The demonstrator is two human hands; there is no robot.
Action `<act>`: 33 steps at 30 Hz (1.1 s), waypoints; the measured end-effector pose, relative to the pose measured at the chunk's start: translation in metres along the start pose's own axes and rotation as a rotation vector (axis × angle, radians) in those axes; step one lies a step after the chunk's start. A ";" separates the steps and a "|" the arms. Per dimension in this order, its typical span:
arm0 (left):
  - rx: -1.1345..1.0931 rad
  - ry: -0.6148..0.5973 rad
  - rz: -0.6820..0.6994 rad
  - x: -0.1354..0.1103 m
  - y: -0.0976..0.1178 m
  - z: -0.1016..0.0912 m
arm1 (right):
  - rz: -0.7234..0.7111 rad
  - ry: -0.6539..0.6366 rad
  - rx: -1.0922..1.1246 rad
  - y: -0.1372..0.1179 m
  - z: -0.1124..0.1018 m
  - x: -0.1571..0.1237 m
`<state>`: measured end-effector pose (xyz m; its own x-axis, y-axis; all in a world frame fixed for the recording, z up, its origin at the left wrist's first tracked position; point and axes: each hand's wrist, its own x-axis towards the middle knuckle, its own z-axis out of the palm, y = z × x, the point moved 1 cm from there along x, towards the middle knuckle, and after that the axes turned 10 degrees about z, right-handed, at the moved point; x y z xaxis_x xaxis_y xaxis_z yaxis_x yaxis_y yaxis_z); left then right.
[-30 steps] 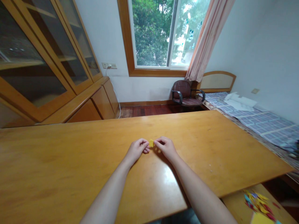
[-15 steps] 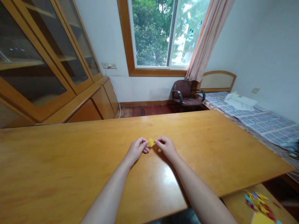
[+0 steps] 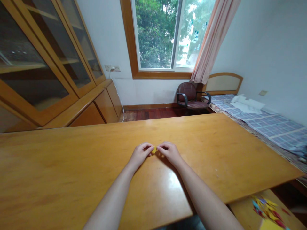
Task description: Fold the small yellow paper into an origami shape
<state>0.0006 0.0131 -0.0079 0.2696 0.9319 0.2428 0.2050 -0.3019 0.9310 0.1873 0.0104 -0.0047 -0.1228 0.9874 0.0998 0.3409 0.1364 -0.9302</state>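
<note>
A small folded yellow paper piece (image 3: 154, 149) lies low on the wooden table (image 3: 72, 159), near its middle. My left hand (image 3: 139, 155) pinches its left side with curled fingers. My right hand (image 3: 169, 152) pinches its right side the same way. The fingertips of both hands almost meet over the paper, so only a sliver of yellow shows between them. Both forearms reach in from the bottom edge.
A lower stool or side table (image 3: 263, 210) at bottom right carries several coloured paper pieces. Glass-door cabinets (image 3: 48, 73) line the left wall. Past the table stand an office chair (image 3: 190, 97), a window and a bed (image 3: 263, 121) on the right.
The hands have drawn closer together and lowered toward the table; the yellow paper, held up and more visible before, is now mostly covered by the fingertips.
</note>
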 end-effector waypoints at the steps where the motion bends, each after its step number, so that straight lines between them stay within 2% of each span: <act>1: 0.007 -0.002 -0.004 0.000 0.000 0.000 | -0.001 0.000 -0.001 0.000 0.000 0.000; 6: 0.021 0.008 -0.018 -0.001 0.005 -0.001 | -0.018 -0.002 -0.027 0.000 0.000 0.000; 15: 0.118 0.007 0.085 -0.001 0.009 -0.004 | -0.037 -0.058 -0.087 -0.007 0.001 -0.002; 22: 0.040 0.058 -0.019 0.000 0.006 -0.001 | -0.013 -0.047 -0.038 0.000 0.002 -0.001; 29: -0.022 -0.031 -0.032 0.001 0.006 -0.002 | 0.008 0.003 0.023 0.000 -0.001 0.000; 33: 0.006 -0.023 -0.041 0.000 0.005 -0.002 | 0.000 0.003 0.027 0.001 -0.001 0.001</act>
<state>-0.0004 0.0124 -0.0024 0.2826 0.9386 0.1981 0.2216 -0.2648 0.9385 0.1882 0.0112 -0.0053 -0.1198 0.9877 0.1004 0.3159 0.1338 -0.9393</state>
